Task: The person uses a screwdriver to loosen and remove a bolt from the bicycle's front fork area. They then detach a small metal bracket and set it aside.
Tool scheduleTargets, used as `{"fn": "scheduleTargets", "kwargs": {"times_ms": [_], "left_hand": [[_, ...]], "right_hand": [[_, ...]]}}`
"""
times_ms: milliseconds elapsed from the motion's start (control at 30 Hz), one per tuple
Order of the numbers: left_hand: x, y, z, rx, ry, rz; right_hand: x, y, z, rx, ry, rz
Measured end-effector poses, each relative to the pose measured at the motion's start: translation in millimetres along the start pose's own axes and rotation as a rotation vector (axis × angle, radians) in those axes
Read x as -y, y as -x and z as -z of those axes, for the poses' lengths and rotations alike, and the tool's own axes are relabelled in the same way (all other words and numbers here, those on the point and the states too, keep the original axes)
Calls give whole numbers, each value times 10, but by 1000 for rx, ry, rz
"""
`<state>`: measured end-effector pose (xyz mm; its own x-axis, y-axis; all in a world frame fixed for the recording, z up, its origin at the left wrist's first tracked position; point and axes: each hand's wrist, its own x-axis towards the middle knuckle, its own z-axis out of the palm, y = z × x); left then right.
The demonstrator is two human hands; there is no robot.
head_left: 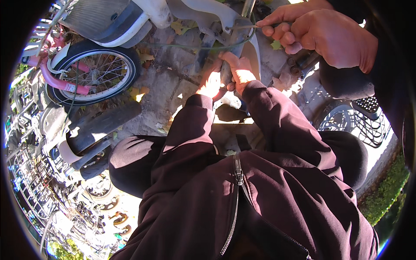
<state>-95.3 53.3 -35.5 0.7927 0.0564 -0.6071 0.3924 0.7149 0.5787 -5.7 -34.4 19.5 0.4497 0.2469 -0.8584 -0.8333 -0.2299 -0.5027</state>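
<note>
Dark maroon zip-front fabric jacket (190,186) is filling the near foreground in the head view, both sleeves pointing away from the camera; black-trousered knees are spreading either side, likely giving the arms a low, braced working position. Left bare hand (210,82) is pressing along the left side of a grey rounded metal-looking part (225,74), mostly in glare; can't tell whether its fingers are clamping or only bearing on it. Right bare hand (241,73) is wrapping the other side, fingers curling in and clamping on that part; the part is sitting between the two palms, just below a pale curved bracket (224,18); my read: two-sided hold is keeping it from twisting.

Co-worker's front bare hand (340,41) is closing on a slim metal tool (245,27), fingers bunched; shaft is pointing left at the bracket, contact at the tip unclear; second co-worker hand (299,12) is overlapping behind, probably for guiding. Thin greenish cable (173,45) is arcing across above the person's hands; black-tyred spoked wheel (93,73) with pink tubular frame (60,80) is standing left; black curved plastic fender (106,128) is lying below it, probably set aside; black mesh basket (368,128) is resting right, well apart.
</note>
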Motion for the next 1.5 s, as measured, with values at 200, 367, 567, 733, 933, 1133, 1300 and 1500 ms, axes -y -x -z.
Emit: {"fn": "scheduleTargets", "kwargs": {"times_ms": [200,367,567,733,933,1133,1300,1500], "left_hand": [[-69,40,-51,-1,-111,-44],[-126,85,-124,-31,-279,-128],[-223,220,-277,-149,-723,-239],[-236,188,-343,-142,-229,-55],[-176,133,-188,24,-23,2],[-68,38,20,-16,-526,-330],[-44,7,46,-35,-629,-353],[-70,79,-48,-47,-602,-354]], "right_hand": [[-15,-40,-11,40,-16,74],[-61,-59,23,85,-37,128],[-100,-53,44,179,-154,175],[7,102,57,110,-117,128],[230,166,-33,26,58,132],[158,42,-116,-25,-98,111],[118,-61,-43,56,-51,94],[84,-64,1,108,-120,134]]}}
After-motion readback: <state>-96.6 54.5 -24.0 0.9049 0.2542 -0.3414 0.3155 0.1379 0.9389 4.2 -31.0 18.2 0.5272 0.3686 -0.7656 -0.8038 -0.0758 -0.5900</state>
